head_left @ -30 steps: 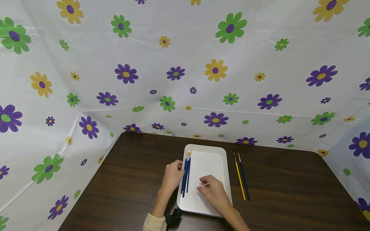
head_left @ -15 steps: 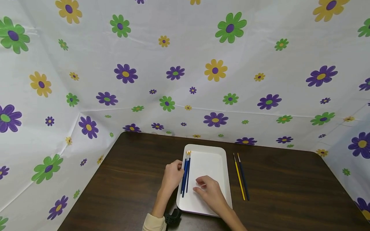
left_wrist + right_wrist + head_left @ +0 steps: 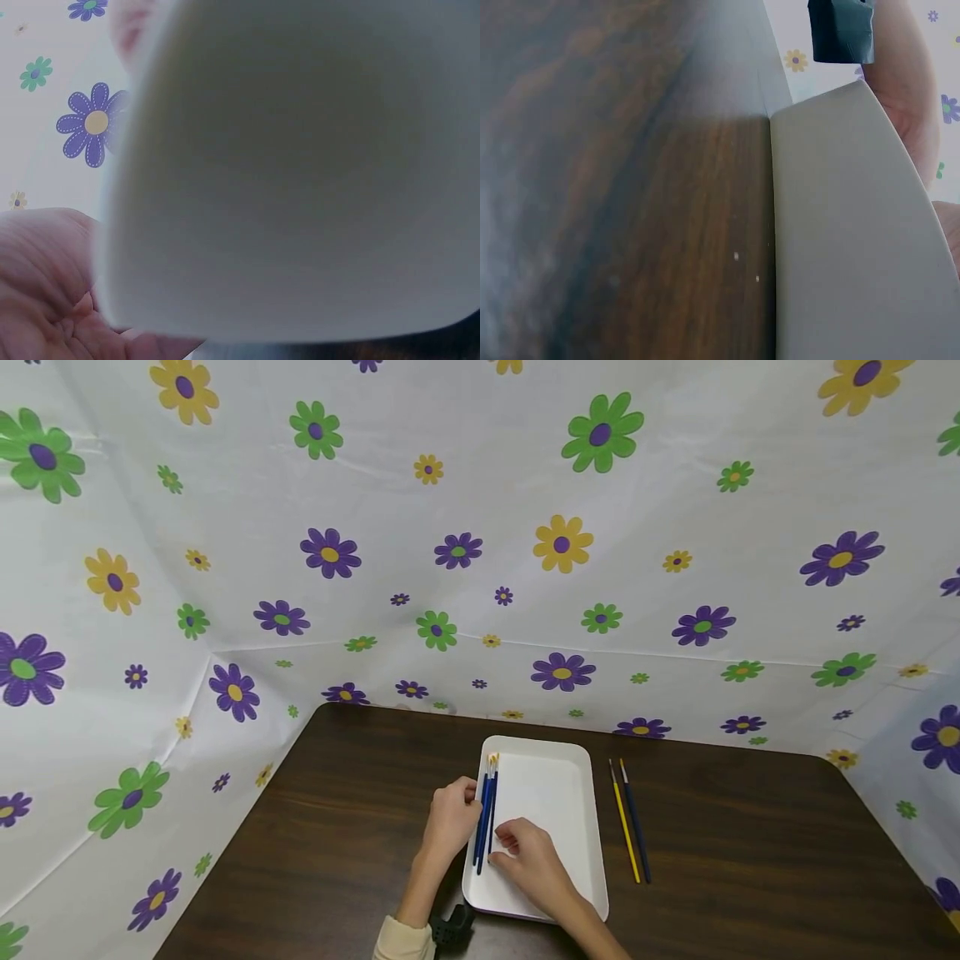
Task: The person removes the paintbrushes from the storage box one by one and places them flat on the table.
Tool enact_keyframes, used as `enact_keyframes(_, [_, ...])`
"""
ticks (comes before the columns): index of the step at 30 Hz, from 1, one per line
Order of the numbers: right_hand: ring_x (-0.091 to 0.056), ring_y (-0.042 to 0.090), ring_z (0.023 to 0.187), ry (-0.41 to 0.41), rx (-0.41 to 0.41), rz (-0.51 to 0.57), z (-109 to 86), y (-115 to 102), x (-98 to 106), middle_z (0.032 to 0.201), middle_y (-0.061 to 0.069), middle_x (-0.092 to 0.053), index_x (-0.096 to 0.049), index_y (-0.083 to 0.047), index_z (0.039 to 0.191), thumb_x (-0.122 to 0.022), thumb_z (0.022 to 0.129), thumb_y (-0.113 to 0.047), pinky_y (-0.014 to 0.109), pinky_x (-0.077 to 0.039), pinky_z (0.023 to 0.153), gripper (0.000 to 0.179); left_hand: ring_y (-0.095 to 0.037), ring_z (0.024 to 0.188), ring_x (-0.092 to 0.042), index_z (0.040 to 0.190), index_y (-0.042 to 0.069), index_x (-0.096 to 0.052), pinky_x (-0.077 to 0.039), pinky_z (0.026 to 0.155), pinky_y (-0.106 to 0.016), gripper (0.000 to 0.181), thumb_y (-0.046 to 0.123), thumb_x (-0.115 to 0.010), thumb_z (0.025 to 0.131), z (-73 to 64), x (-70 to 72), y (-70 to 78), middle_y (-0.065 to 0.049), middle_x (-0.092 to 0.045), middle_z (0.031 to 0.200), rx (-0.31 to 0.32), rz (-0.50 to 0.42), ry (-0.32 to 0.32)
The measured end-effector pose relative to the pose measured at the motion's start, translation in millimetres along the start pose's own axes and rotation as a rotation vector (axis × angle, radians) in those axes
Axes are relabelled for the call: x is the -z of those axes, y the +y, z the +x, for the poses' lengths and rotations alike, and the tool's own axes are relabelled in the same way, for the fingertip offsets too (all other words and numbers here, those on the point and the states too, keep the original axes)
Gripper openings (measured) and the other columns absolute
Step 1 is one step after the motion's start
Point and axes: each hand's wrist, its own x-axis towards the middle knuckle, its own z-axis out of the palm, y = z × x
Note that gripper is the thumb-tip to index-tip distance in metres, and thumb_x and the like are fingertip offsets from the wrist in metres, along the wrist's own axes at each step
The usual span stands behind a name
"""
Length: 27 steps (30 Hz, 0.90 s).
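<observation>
A white tray [image 3: 547, 777] lies on the table, with several blue paintbrushes [image 3: 486, 822] along its left wall, bristles away from me. My left hand [image 3: 452, 818] holds the tray's left rim beside them, its fingers curled. Beyond the blurred tray wall [image 3: 292, 172], the left wrist view shows part of a palm [image 3: 45, 277]. Over the tray's near half is my right hand [image 3: 528, 860], fingers loosely bent and apart from the thumb. Its thumb tip comes right at the handle end of the rightmost brush. In the right wrist view the tray's side [image 3: 840, 225] hides most of the hands.
Right of the tray, a yellow-handled paintbrush [image 3: 627, 831] and a dark blue one [image 3: 636, 827] lie side by side on the dark wood table [image 3: 750, 852]. A black wrist mount [image 3: 453, 927] sits by the left wrist. Flowered white sheeting [image 3: 480, 485] hangs behind.
My right hand has moved left across the tray, from its middle to the blue brushes. The left hand stays at the rim.
</observation>
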Motion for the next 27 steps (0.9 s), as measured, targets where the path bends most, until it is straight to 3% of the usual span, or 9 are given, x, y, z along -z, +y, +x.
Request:
enact_keyframes(14, [-0.044,0.008,0.071,0.038,0.006,-0.045,6.7,0,-9,0.078,-0.001,-0.05,-0.065,0.0,0.086,-0.085,0.073,0.004,0.027,-0.042,0.063,0.024,-0.022,0.074,-0.067,0.106,-0.009,-0.07,-0.057,0.067,-0.04,0.019,-0.007,-0.062,0.089,-0.5,-0.3,1.6,-0.016,-0.074,0.089,-0.014,0.017,-0.002])
enact_keyframes(27, [-0.041,0.011,0.066,0.095,-0.111,-0.171,7.9,-6,-13,0.072,-0.002,-0.046,-0.058,-0.005,0.077,-0.073,0.07,0.013,0.026,-0.037,0.058,0.025,-0.023,0.074,-0.068,0.105,-0.009,-0.071,-0.058,0.067,-0.041,0.019,-0.008,-0.062,0.088,-0.7,-0.8,1.8,-0.018,-0.074,0.09,-0.016,0.009,0.009])
